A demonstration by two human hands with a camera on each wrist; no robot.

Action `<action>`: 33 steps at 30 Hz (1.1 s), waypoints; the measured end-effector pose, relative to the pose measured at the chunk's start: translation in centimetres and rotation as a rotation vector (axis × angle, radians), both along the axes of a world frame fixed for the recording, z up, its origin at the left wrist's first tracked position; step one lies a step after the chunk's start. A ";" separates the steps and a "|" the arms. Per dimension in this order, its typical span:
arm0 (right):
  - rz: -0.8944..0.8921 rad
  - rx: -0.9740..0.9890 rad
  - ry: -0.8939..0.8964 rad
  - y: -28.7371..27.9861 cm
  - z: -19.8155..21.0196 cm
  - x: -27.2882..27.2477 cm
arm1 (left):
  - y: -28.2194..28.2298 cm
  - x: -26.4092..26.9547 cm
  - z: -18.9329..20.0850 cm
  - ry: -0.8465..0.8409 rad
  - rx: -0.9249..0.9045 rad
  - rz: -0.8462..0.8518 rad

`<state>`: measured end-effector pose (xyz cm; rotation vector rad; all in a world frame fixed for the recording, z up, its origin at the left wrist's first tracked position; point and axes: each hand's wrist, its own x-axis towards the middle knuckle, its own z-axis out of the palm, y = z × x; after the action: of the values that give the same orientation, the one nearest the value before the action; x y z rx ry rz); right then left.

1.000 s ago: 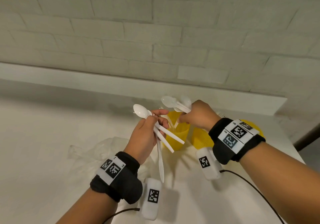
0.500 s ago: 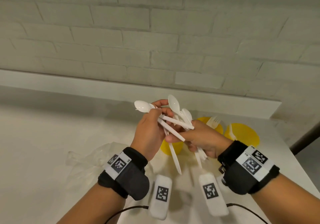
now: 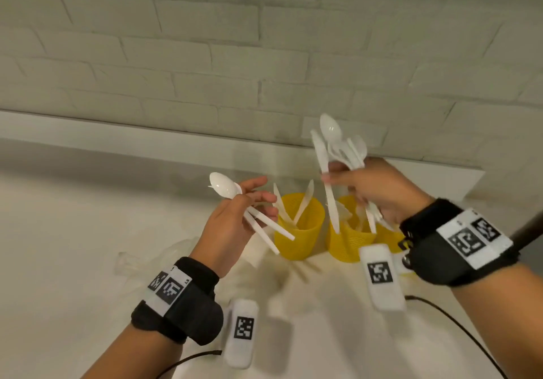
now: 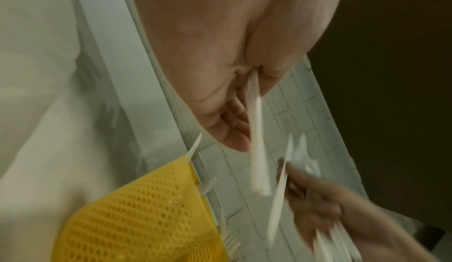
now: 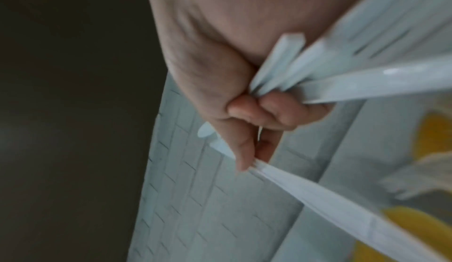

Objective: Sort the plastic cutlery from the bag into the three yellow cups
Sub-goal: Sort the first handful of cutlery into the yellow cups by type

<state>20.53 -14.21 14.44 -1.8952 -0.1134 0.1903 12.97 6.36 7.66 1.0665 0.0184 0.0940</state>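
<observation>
My left hand holds a few white spoons, bowls up-left and handles slanting down toward the left yellow cup, which holds several white knives. My right hand grips a bunch of mixed white cutlery above the middle yellow cup; its fingers curl round the handles, and thumb and finger pinch one knife. The third yellow cup is mostly hidden behind my right wrist.
The clear plastic bag lies crumpled on the white table left of my left wrist. A white brick wall and a low ledge stand behind the cups. Cables trail from both wristbands.
My hands have drawn apart. The right hand rose up and right with most of the cutlery, to above the middle cup; the left hand keeps a few spoons.
</observation>
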 end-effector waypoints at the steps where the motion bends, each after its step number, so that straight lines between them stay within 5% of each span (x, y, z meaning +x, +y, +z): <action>1: -0.051 0.051 -0.073 0.5 0.7 0.6 | 0.0 -0.2 0.0 0.009 0.017 -0.011; 5: -0.071 -0.116 -0.242 3.6 -0.5 1.6 | -1.2 -0.2 -0.4 0.035 0.112 0.016; 11: -0.011 -0.335 -0.146 4.7 -6.5 1.4 | -2.1 0.2 -0.3 0.069 0.150 -0.033; 15: 0.008 -0.467 -0.095 4.3 -7.2 1.5 | -2.3 0.7 -0.1 0.081 -0.028 -0.075; 18: 0.029 -0.516 -0.066 3.5 -6.7 0.9 | -2.8 1.0 -0.1 0.087 0.035 -0.047; 23: 0.009 -0.044 -0.101 1.3 -3.5 -2.1 | -3.6 1.1 -0.1 0.064 0.412 0.028; 26: 0.124 0.253 -0.020 -0.4 -1.7 -4.1 | -5.2 1.5 0.6 -0.020 0.475 -0.097; 33: -0.042 0.097 -0.100 -6.9 -1.9 -4.5 | -11.1 3.4 2.2 -0.032 0.449 -0.323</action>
<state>15.99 -21.08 12.57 -1.8090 -0.1481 0.0605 16.38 -4.73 9.89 1.5019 -0.2125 -0.1856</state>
